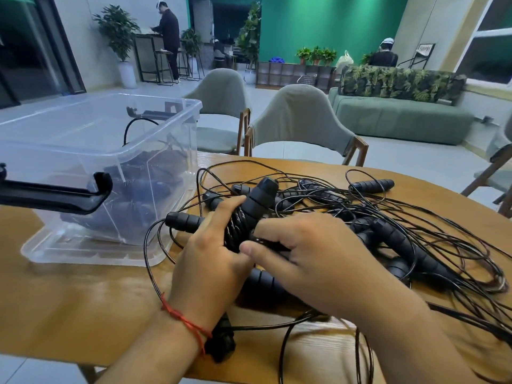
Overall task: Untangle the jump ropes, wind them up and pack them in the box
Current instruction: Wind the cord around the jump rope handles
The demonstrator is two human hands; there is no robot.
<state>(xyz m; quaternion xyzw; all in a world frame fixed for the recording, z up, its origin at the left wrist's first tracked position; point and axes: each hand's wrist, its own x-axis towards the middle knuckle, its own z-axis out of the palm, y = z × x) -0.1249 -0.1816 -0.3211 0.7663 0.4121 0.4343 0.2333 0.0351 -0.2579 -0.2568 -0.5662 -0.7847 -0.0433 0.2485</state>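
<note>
Left hand [210, 253] curled round wound rope bundle [239, 223], just right of clear box [69, 134]. Right hand [313, 259] palm down, thumb and fingers pinching same bundle. Tangled jump ropes [388, 231] farther right of box.

Dim, cool indoor light; glare on table [83, 300]; wide-angle edge warp; right forearm motion-blurred.

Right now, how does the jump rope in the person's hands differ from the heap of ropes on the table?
The held jump rope has cord wound tightly round its handle; the heap sprawls in loose, crossing loops. The held jump rope is gripped by the left hand and right hand, handle tilted up; the heap lies on the table. Both have black ribbed handles and thin black cord.
</note>
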